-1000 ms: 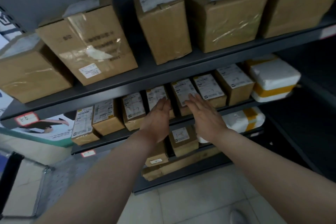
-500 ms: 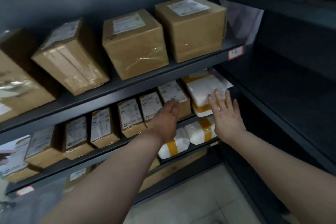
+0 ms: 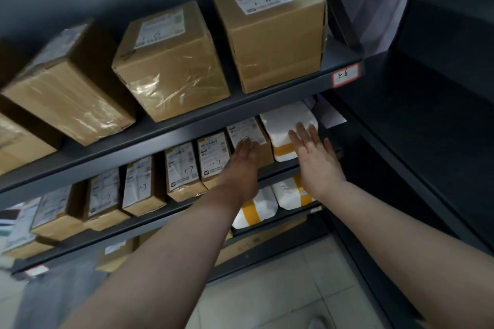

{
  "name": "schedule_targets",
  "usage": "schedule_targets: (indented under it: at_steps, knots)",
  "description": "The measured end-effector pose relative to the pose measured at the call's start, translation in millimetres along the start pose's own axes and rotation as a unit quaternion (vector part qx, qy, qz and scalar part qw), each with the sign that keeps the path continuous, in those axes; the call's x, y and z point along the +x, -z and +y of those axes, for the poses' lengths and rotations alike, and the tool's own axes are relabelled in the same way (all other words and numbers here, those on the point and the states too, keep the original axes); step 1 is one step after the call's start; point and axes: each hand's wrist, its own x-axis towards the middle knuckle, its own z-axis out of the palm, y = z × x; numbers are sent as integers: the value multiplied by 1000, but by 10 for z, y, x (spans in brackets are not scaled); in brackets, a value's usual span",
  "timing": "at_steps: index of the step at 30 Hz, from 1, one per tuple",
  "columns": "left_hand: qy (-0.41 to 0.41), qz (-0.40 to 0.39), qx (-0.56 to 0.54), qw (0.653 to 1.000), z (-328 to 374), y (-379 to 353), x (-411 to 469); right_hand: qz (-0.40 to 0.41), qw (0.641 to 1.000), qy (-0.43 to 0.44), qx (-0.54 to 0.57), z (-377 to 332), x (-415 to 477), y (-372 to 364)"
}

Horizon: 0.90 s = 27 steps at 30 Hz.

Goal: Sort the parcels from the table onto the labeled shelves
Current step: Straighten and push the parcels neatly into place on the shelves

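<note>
Both my arms reach toward the middle shelf [image 3: 149,165] of a dark metal rack. My left hand [image 3: 240,165] has straight fingers that touch the front of a small brown box [image 3: 250,131] marked 1-7, the rightmost in a row of several such boxes. My right hand [image 3: 315,157] is spread flat, fingertips on a white padded parcel [image 3: 286,123] with a yellow tape band at the row's right end. Neither hand holds anything.
Large taped cardboard boxes [image 3: 171,61] fill the upper shelf, which carries a red-framed label [image 3: 345,75] at its right end. White parcels with yellow bands [image 3: 256,208] lie on the shelf below. A second dark rack [image 3: 427,115] stands at the right. Tiled floor lies below.
The view has swung right along the rack. Both hands moved right with it, from the middle boxes to the rightmost small box and the white parcel.
</note>
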Motion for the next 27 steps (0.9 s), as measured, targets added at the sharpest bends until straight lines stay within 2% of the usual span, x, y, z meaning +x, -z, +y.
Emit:
schedule_targets:
  at_steps: [6, 8, 12, 15, 22, 27]
  knots:
    - [-17, 107, -50, 993, -54, -173, -270, -5, 1000, 12, 11, -26, -274, -104]
    - [-37, 109, -50, 992, -124, -260, -435, -15, 1000, 20, 1, -101, -395, -168]
    - [-66, 59, -29, 996, -396, -407, -767, -63, 997, 28, 22, -377, -671, -356]
    - [-47, 41, -35, 997, -672, -488, -1076, -107, 993, 33, 34, -681, -872, -517]
    - [106, -90, -26, 990, -1632, -955, -2034, -200, 976, 74, 34, -1547, -1189, -964]
    - [183, -169, -9, 968, -2119, -1353, -2499, -220, 968, 108, 62, -2148, -1301, -1279]
